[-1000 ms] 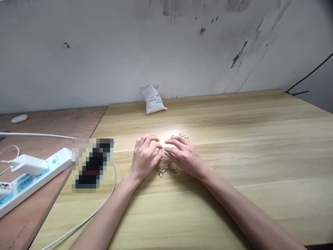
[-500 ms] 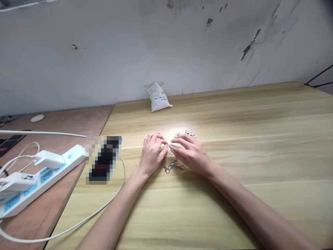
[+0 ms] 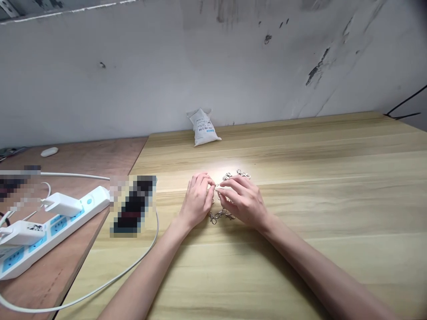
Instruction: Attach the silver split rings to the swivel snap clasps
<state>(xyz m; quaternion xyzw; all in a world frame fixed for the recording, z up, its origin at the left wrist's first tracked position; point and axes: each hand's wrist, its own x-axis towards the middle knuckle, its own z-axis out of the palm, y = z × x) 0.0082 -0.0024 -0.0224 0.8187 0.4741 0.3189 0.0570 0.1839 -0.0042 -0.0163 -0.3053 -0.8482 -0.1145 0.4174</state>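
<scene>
My left hand [image 3: 199,198] is closed in a pinch, thumb against fingertips, on a small metal ring [image 3: 216,185]. From the other side, my right hand [image 3: 246,201] pinches at the same small piece, its thumb and fingertips almost meeting those of the left. Fine detail between the fingertips is too small to make out. Just below the hands lie several silver lobster clasps [image 3: 212,218], partly covered by the right hand. Beyond the right fingers is a loose group of more metal clasps [image 3: 246,175].
A white plastic packet [image 3: 204,130] with a printed label stands near the wall. On the left are a white power strip [image 3: 95,200] with plugged-in chargers, a pixelated dark device [image 3: 135,204] and a white cable [image 3: 133,264] looping over the wooden table [image 3: 316,178].
The camera view has tilted slightly, so the scene sits a little lower. My right fingers have shifted slightly at the ring; both hands stay together over the same spot.
</scene>
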